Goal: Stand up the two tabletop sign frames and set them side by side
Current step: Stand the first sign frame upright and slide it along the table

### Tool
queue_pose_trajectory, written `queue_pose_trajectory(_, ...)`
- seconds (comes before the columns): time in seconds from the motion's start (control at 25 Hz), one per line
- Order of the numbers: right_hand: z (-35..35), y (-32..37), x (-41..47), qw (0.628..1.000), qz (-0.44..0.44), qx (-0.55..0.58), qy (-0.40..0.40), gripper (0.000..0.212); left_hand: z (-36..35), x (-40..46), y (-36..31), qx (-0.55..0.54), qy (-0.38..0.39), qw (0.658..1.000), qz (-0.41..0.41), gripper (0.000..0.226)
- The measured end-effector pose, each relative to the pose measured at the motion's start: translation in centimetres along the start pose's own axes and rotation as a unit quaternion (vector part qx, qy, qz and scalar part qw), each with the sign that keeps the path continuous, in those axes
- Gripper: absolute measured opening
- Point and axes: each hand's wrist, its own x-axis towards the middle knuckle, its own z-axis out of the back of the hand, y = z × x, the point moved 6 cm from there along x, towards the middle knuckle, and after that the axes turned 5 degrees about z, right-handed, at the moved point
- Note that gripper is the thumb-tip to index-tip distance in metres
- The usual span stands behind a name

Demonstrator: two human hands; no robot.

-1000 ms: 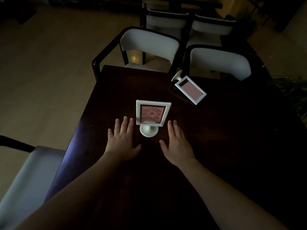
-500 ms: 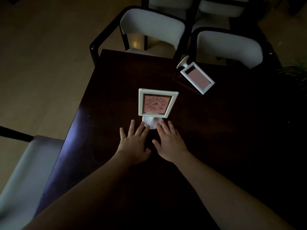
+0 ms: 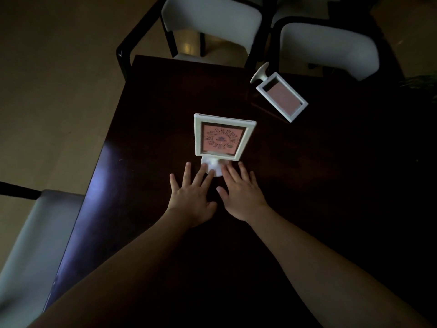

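Observation:
One white sign frame with a pink printed card stands upright on its round foot in the middle of the dark table. My left hand and my right hand lie flat and open just in front of it, fingertips touching the foot from both sides. The second white sign frame lies flat on its back at the far right, its round foot pointing toward the table's far edge.
Two white-cushioned chairs with black frames, a left chair and a right chair, stand at the table's far edge. A grey seat is at the near left. The table's left edge runs close to my left arm.
Both hands moved inward from either side of the standing frame until their fingertips met its foot. The view tilted down and closer. The lying frame has not moved.

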Motion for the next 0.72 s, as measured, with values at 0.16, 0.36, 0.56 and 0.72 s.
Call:
queue_pose_trajectory(0.16,-0.4,-0.2,-0.8,1.0,-0.014,0.002,0.006,0.069,0.0,0.6,-0.1,0.013,-0.002,1.0,-0.016,0.091)
queue_pose_trajectory(0.36,-0.8,-1.0,-2.5,0.999,-0.049,-0.005,0.002,0.07,-0.2,1.6,-1.3,0.037,0.001,0.998,-0.059,0.093)
queue_pose_trajectory(0.56,-1.0,-3.0,-5.1,0.995,-0.1,-0.003,-0.006,0.07,-0.5,1.9,-4.2,0.044,0.009,0.993,-0.108,0.092)
queue_pose_trajectory(0.72,-1.0,-5.4,-7.7,0.991,-0.133,0.003,-0.014,0.073,-0.6,1.7,-7.8,0.057,0.018,0.988,-0.141,0.09)
